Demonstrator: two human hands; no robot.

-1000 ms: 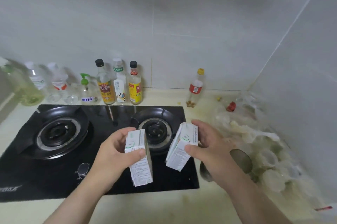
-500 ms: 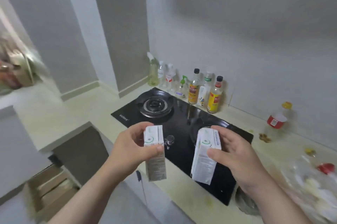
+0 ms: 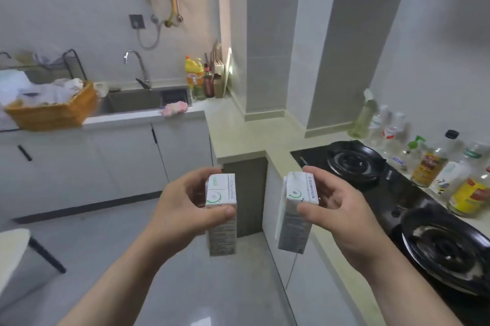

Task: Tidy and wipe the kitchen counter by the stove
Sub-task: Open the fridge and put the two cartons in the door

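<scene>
My left hand (image 3: 183, 209) grips a small white carton (image 3: 221, 215) upright, thumb across its front. A second white carton (image 3: 295, 215) is held the same way by my right hand (image 3: 342, 215). Both cartons hang in the air over the grey floor, left of the counter's edge. The black two-burner stove (image 3: 392, 187) lies on the pale counter (image 3: 281, 161) at the right, behind my right hand.
Several bottles (image 3: 434, 164) line the wall behind the stove. Across the room are a sink (image 3: 143, 100) with a tap, a pink cloth (image 3: 173, 109) on its rim, a wicker basket (image 3: 53, 110) and more bottles (image 3: 197, 79). White cabinets (image 3: 106, 156) stand below.
The view has swung left, away from the stove toward the sink and floor. Both hands have kept their cartons and now hold them over the floor instead of over the stove.
</scene>
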